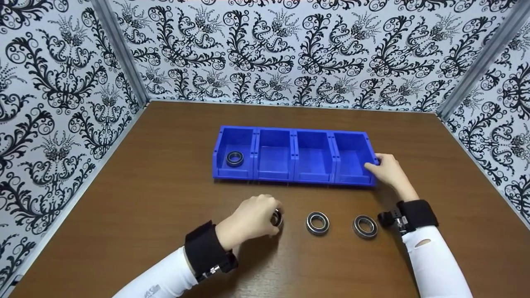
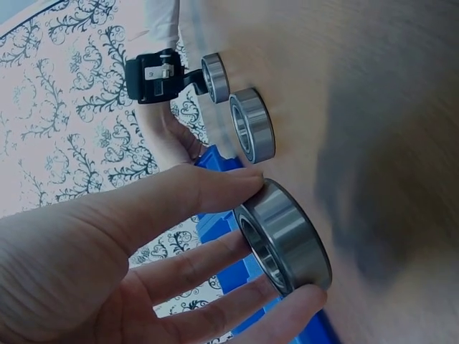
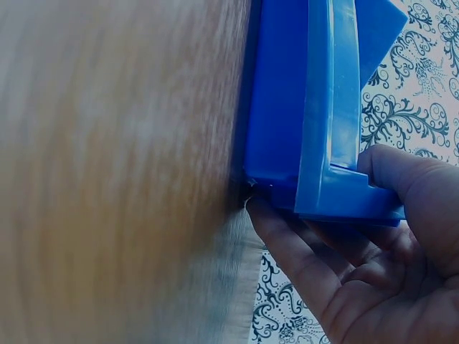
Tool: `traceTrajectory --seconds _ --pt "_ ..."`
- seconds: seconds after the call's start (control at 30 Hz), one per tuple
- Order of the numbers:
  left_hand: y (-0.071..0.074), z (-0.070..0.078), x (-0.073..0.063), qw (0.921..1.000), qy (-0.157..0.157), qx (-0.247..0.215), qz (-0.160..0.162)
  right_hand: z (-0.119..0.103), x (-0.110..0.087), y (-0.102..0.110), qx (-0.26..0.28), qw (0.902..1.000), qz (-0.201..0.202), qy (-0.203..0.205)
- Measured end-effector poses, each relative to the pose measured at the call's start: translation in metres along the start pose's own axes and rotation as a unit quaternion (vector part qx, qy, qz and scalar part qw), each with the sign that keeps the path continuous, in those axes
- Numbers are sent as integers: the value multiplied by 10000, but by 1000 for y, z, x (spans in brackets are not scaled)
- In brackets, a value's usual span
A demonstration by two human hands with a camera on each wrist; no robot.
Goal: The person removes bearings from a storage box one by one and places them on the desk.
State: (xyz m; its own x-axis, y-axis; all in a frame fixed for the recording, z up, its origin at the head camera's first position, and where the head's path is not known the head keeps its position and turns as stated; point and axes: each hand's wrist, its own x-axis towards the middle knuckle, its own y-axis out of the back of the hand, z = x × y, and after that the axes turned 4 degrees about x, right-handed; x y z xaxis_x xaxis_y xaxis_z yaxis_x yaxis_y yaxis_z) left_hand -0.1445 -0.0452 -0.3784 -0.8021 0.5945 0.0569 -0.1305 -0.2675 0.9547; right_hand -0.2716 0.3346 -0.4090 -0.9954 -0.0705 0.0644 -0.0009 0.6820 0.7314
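A brown table (image 2: 308,50) backs a shiny, ring-shaped metal bearing (image 2: 292,233).

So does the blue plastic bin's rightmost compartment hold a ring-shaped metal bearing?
No, the only bearing visible in the bin sits in its leftmost compartment.

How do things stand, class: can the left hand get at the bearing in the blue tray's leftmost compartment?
Probably not to grasp it: the left hand pinches another bearing. Otherwise, the way to the tray bearing looks free, nothing covering it.
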Motion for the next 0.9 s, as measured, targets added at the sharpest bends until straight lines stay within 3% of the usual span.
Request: traceTrajectory --seconds 0.3,0.9 --pt "-5 2 -3 9999 90 121 57 1 0 1 15 10000 -2 -25" --pt "-13 1 -4 9992 -28 266 303 0 1 -1 87 10000 9 -11"
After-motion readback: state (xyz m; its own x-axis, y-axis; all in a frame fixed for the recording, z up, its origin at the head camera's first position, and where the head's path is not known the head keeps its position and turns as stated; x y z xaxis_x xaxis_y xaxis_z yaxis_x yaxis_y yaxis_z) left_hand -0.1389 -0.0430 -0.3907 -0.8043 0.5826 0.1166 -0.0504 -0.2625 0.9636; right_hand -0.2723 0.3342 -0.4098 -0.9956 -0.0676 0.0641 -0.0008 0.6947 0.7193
